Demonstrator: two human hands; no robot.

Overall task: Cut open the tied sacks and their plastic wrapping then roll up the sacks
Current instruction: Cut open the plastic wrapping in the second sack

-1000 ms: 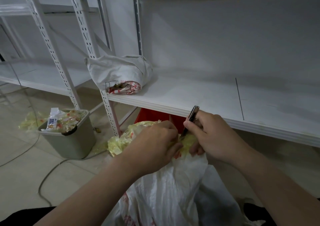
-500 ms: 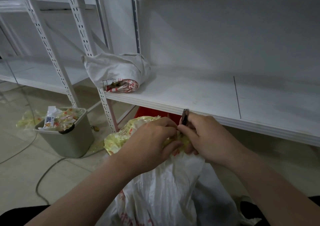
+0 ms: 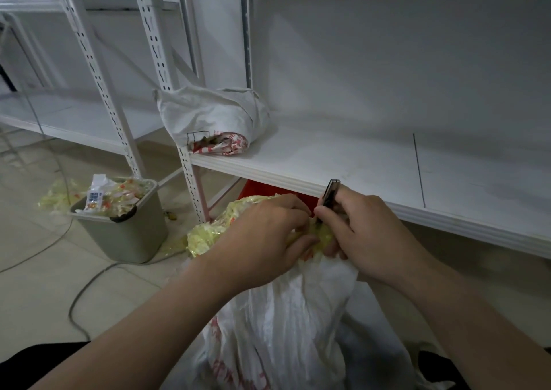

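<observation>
A white woven sack (image 3: 286, 324) with red print stands on the floor in front of me. Its neck is bound in crumpled yellow plastic wrapping (image 3: 208, 234). My left hand (image 3: 262, 240) grips the wrapped neck from the left. My right hand (image 3: 360, 234) holds a small dark cutter (image 3: 329, 194), its handle sticking up above my fingers and its tip down in the yellow wrap between my hands. The blade tip is hidden. A rolled-up white sack (image 3: 211, 118) lies on the white shelf (image 3: 357, 163).
A grey bin (image 3: 128, 234) full of yellow wrapping scraps stands on the floor at the left, with more scraps beside it. A grey cable (image 3: 74, 300) runs over the tiles. Perforated shelf posts (image 3: 185, 163) rise left of centre. Something red (image 3: 259, 188) sits under the shelf.
The cutter's handle has swung from leaning right to nearly upright and dropped lower into the wrapping. Both hands stay on the sack's neck.
</observation>
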